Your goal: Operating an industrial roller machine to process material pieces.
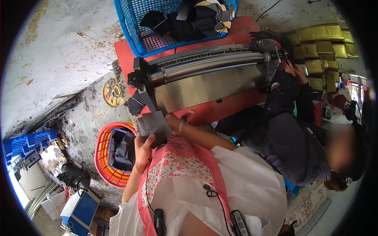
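On the red desk (pixel 232 104) I count one roller machine (pixel 208 88), one blue basket (pixel 136 23), beside it one co-worker (pixel 283 137), dark grey pieces (pixel 155 126) at the desk's near edge, count unclear, my left hand (pixel 142 151) clamped on them, right hand (pixel 171 120) partly hidden behind, grip can't tell.

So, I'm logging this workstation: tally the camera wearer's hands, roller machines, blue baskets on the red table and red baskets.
Hands: 2 (left hand; right hand, partly hidden)
Roller machine: 1
Blue basket: 1
Red basket: 1
Total: 5
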The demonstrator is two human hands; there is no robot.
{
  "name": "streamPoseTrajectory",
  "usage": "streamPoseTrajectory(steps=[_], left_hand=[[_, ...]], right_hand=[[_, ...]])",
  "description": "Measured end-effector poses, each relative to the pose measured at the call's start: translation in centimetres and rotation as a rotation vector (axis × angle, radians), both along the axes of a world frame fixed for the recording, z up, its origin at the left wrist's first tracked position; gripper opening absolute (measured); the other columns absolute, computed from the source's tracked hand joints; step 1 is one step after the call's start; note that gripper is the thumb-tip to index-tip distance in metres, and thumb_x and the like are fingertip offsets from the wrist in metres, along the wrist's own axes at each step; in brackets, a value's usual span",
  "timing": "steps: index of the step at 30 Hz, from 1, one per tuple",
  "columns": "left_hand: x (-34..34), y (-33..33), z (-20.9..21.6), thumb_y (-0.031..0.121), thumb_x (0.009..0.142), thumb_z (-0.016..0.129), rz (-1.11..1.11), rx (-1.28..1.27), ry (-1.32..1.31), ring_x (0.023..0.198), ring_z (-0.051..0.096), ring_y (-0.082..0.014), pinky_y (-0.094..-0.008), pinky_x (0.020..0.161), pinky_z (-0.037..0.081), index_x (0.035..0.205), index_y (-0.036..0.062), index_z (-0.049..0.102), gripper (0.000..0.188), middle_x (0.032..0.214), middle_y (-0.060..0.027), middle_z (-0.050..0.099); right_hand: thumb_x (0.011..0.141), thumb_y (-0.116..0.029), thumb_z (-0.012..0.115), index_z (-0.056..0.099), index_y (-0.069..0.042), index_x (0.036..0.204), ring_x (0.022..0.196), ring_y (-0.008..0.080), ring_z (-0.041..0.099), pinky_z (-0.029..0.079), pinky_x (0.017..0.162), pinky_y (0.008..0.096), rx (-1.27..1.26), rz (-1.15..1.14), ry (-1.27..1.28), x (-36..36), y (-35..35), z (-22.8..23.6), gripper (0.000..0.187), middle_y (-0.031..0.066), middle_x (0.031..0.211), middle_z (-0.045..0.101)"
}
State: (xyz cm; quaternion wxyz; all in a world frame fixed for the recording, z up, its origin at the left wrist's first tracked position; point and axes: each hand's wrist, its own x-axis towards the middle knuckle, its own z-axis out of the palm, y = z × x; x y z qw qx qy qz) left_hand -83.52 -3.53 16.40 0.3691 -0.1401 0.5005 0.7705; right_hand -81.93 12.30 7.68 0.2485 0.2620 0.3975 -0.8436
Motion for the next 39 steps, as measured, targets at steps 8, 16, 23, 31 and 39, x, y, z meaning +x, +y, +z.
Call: streamPoseTrajectory(steps=[8,16,23,31,39], left_hand=[[-0.7,3.3,0.5,0.012,0.083,0.056,-0.165,0.151,-0.106,0.097,0.058,-0.0190,-0.0316,0.088,0.045,0.118,-0.0024,0.049,0.039,0.108,-0.0102,0.059],[-1.6,6.4,1.1,0.011,0.086,0.054,-0.076,0.137,-0.127,0.096,0.060,-0.0213,-0.0327,0.085,0.048,0.115,-0.0043,0.051,0.033,0.108,-0.0120,0.059],[-1.6,7.5,1.8,0.009,0.089,0.056,-0.025,0.061,-0.116,0.094,0.061,-0.0185,-0.0300,0.083,0.050,0.114,-0.0020,0.053,0.028,0.106,-0.0107,0.061],[-1.6,9.0,0.8,0.020,0.094,0.051,-0.231,-0.104,0.160,0.092,0.061,-0.0156,-0.0264,0.079,0.050,0.115,0.0000,0.052,0.029,0.105,-0.0094,0.061],[-1.9,9.1,0.4,0.021,0.094,0.051,-0.327,-0.317,0.183,0.093,0.061,-0.0169,-0.0274,0.081,0.050,0.116,-0.0001,0.051,0.031,0.106,-0.0106,0.060]], right_hand=[[0.091,-0.022,0.054,0.058,-0.001,0.107,0.080,0.0096,0.058,0.047,0.067,0.0250,0.211,0.033,0.124,4.7,7.0,7.5,0.027,0.0038,0.097,0.062],[0.086,-0.028,0.061,0.062,0.002,0.084,0.060,0.0202,0.061,0.045,0.054,0.0322,0.926,-0.015,0.168,2.9,10.9,5.2,0.030,0.0135,0.069,0.062],[0.090,-0.021,0.059,0.056,-0.002,0.097,0.061,0.0037,0.054,0.043,0.051,0.0191,0.691,-0.459,0.205,-1.0,10.7,7.1,0.020,0.0007,0.070,0.060],[0.087,-0.016,0.061,0.063,0.001,0.081,0.046,0.0055,0.050,0.038,0.043,0.0200,0.887,-0.055,0.206,1.7,11.3,7.1,0.018,-0.0014,0.060,0.056],[0.083,-0.010,0.067,0.060,0.000,0.088,0.065,0.0045,0.057,0.046,0.056,0.0186,0.823,0.097,0.342,1.2,11.3,7.9,0.013,0.0024,0.075,0.062]])
